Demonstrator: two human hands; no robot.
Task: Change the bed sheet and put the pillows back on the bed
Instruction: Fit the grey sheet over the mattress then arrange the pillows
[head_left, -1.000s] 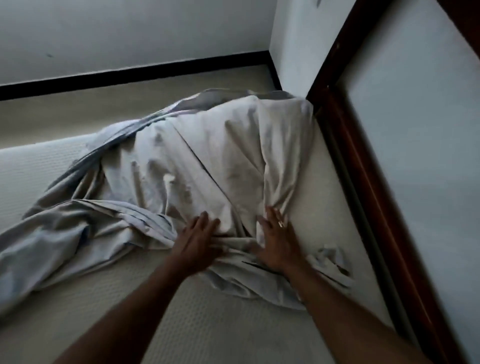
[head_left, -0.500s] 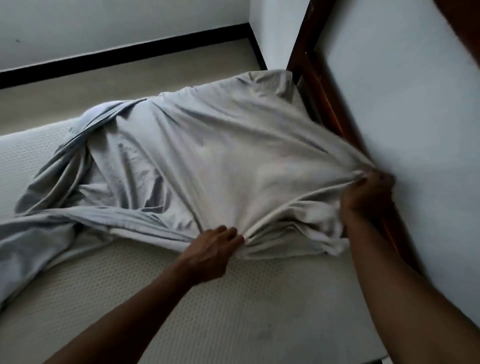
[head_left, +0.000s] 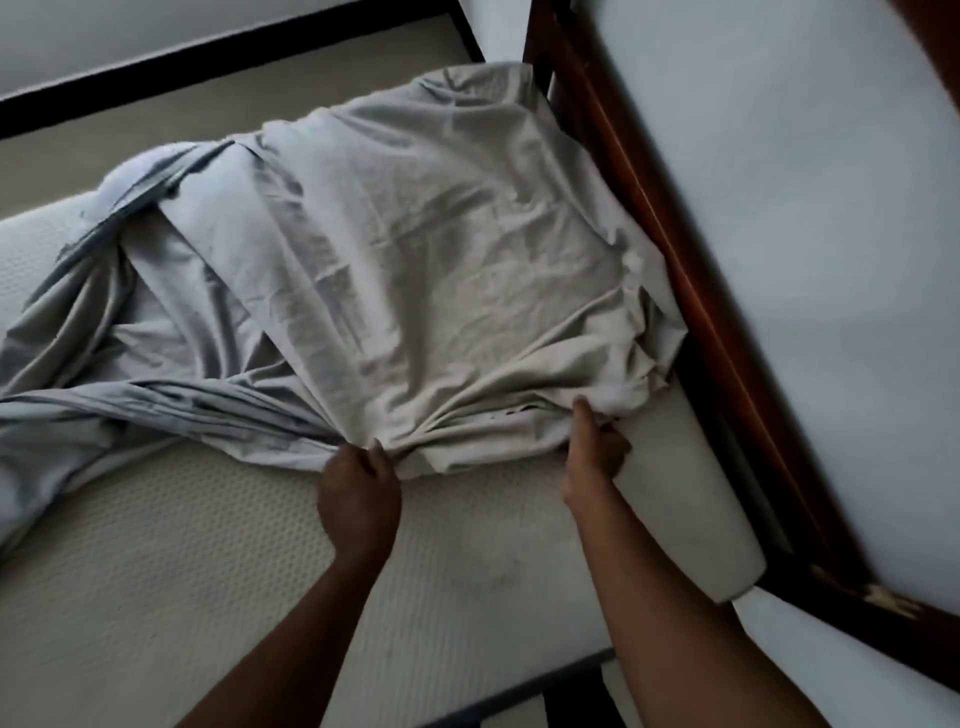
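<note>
The left hand (head_left: 358, 493) is gripping the crumpled pale grey cotton bed sheet (head_left: 415, 260) by its bunched near hem, the right hand (head_left: 595, 447) clutching it at the cream textured mattress's (head_left: 156, 597) right edge beside the dark wooden bed frame (head_left: 701, 291), the sheet stretching lengthwise toward the far corner.

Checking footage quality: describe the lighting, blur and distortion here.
Head view: dim, flat light, no glare; soft fold shadows on the sheet; left hand and right hand gripping it are fairly sharp; wooden frame looks smeared and skewed by the wide angle.
</note>
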